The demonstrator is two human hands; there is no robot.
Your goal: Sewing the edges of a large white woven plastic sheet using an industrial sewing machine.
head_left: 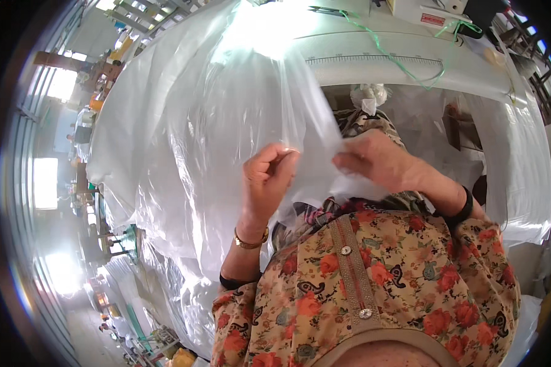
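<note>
From left to middle, translucent plastic sheeting [165,140] is spread before the floral top [410,269]; probably light, limp and slippery, best taken by its edge. It is pinched by the left hand [269,177] and, despite blur, apparently by the right hand [382,162].

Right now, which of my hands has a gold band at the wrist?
Your left hand, gripping the translucent plastic sheet: only it has the gold band. Your right hand has no gold, just a black band farther up.

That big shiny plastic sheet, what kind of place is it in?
Probably a sewing workshop: near the plastic sheet are a white machine, green thread and a ruler strip on the worktable.
</note>
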